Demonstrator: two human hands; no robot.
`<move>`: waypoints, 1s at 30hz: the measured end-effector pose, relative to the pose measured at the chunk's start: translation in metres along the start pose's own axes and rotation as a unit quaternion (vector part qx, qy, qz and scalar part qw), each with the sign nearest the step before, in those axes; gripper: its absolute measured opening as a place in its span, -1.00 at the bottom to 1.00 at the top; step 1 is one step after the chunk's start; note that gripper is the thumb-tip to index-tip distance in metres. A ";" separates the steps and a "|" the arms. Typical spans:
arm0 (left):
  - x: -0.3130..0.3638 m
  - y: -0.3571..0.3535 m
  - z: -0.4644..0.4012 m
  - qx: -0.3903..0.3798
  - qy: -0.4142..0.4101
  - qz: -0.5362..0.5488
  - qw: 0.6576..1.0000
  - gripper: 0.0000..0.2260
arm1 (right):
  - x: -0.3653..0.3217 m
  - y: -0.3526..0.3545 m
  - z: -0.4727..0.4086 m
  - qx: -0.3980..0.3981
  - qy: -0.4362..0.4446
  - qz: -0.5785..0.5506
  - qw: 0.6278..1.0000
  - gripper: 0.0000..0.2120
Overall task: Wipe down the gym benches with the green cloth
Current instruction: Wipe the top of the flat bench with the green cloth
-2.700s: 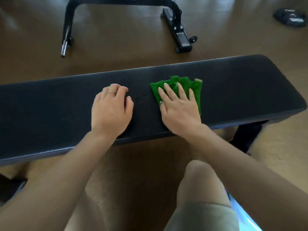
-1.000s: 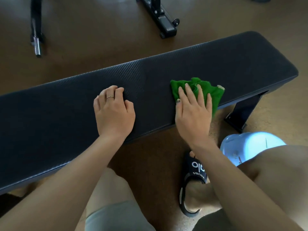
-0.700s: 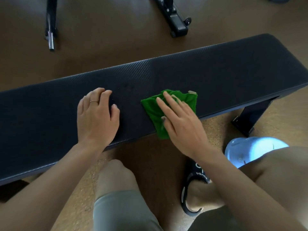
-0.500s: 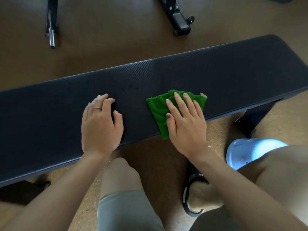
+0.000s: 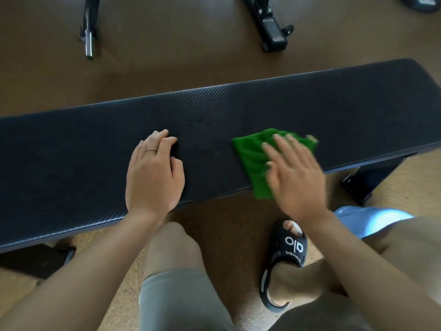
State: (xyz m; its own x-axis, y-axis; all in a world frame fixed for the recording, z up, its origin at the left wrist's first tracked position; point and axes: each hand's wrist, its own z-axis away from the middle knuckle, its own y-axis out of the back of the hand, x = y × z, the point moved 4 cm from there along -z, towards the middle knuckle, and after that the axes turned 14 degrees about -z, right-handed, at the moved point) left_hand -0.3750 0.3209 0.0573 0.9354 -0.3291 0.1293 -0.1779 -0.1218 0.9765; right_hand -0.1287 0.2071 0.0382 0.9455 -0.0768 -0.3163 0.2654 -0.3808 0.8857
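Sandal strap (image 5: 293,244): white letters "alo" on the black strap, seen upside down from this view; near right of the scene, on the floor
Smaller print on the same strap: a short white word below the big letters, too small to read surely
Bench, cloth, far equipment: no text can be read on them

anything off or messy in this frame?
Mostly fine. A few small dark specks sit on the bench pad, left of the green cloth, whose near corner hangs over the pad's front edge under the right hand.
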 end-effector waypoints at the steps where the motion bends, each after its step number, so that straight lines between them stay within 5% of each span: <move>1: 0.000 0.000 0.000 0.001 0.001 0.000 1.000 -0.66 | 0.013 0.006 0.002 0.010 -0.031 0.005 0.999 -0.58; 5: 0.000 -0.003 -0.001 0.005 0.001 -0.004 1.000 -0.66 | -0.025 -0.005 -0.001 0.029 -0.126 0.000 0.992 -0.55; 10: 0.000 -0.004 -0.002 0.010 -0.004 -0.015 1.000 -0.65 | -0.117 -0.040 0.000 -0.044 -0.022 -0.055 0.997 -0.55; 14: 0.000 -0.004 -0.001 0.008 -0.010 -0.014 1.000 -0.64 | -0.078 -0.029 -0.014 -0.119 0.056 -0.029 0.991 -0.54; 17: -0.001 -0.005 -0.001 0.010 -0.006 -0.008 1.000 -0.65 | -0.035 -0.011 -0.027 -0.108 -0.029 -0.012 0.994 -0.50; 25: -0.002 -0.010 -0.004 0.008 -0.007 -0.019 1.000 -0.62 | -0.081 -0.043 -0.075 -0.205 0.041 -0.028 0.978 -0.43; 30: -0.001 -0.010 -0.006 0.005 -0.006 -0.020 1.000 -0.60 | -0.080 -0.084 -0.165 -0.184 -0.030 -0.039 0.982 -0.45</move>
State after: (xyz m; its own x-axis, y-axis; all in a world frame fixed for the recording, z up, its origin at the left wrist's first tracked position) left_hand -0.3724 0.3282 0.0483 0.9381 -0.3349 0.0881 -0.1437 -0.1449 0.9790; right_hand -0.1954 0.3968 0.0452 0.9094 -0.1190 -0.3986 0.3980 -0.0306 0.9169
